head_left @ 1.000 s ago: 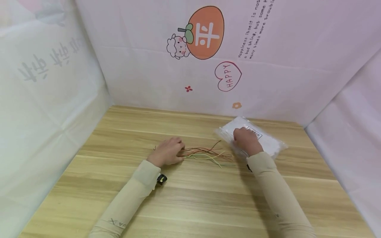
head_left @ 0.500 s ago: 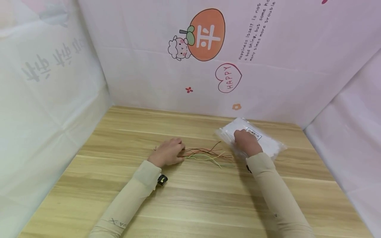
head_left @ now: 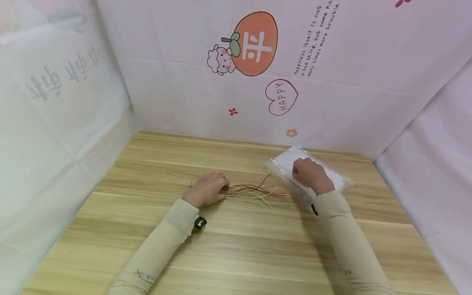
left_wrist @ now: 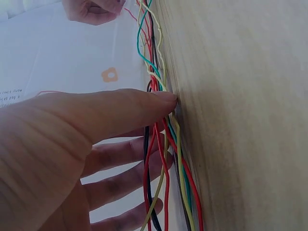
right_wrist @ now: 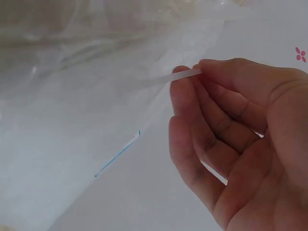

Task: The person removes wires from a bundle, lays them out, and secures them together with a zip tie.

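In the head view my left hand (head_left: pixel 208 189) holds a bundle of thin coloured wires (head_left: pixel 254 191) on the tabletop. The left wrist view shows red, black, yellow and green wires (left_wrist: pixel 166 178) passing between the thumb and the bent fingers. My right hand (head_left: pixel 312 174) is over a clear plastic bag (head_left: pixel 335 178) with white contents. Up close, the thumb and index finger of that hand pinch the end of a thin white cable tie (right_wrist: pixel 173 76), whose other end runs toward the bag (right_wrist: pixel 72 125). How far it lies inside is hard to tell.
A wood-grain table (head_left: pixel 236 254) lies under both hands. White printed cloth (head_left: pixel 177 90) hangs behind it and along both sides. The bag lies near the table's back edge, right of the loose wire ends.
My right hand has shifted a little to the right over the bag, and its barcode label is now out of sight. The left hand stays in place on the wires.
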{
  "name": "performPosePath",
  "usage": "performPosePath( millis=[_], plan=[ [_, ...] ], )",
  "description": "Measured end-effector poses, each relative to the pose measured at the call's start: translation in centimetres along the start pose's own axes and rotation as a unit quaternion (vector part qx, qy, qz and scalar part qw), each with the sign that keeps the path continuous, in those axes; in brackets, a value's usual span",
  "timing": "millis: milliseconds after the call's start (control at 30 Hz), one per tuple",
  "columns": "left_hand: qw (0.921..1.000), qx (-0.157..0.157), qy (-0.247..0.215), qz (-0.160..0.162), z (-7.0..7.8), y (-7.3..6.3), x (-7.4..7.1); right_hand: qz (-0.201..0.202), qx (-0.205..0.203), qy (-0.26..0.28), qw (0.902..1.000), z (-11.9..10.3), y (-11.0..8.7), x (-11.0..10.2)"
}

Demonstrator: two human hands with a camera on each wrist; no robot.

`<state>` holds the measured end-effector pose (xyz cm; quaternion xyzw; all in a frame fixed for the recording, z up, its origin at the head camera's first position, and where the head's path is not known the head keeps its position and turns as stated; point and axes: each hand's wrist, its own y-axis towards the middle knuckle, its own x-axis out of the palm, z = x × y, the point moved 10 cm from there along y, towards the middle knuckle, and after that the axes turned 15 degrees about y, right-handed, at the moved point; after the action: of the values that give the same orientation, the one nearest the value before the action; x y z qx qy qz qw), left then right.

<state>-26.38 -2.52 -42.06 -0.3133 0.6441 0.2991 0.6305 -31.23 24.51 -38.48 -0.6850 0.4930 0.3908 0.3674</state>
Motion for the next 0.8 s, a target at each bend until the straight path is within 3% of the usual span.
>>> performPosePath(
  millis=[333,800],
  plan=[
    [1.0000,0.001,-0.001,0.001,0.2,-0.1,-0.2,0.060,-0.069,0.015,0.9957,-2.2,0.0,-2.1],
    [1.0000,-0.004,-0.004,0.002,0.0,0.0,0.0,0.132,-0.154,0.053,0.9778,-6.5,-1.1,-5.0]
  ],
)
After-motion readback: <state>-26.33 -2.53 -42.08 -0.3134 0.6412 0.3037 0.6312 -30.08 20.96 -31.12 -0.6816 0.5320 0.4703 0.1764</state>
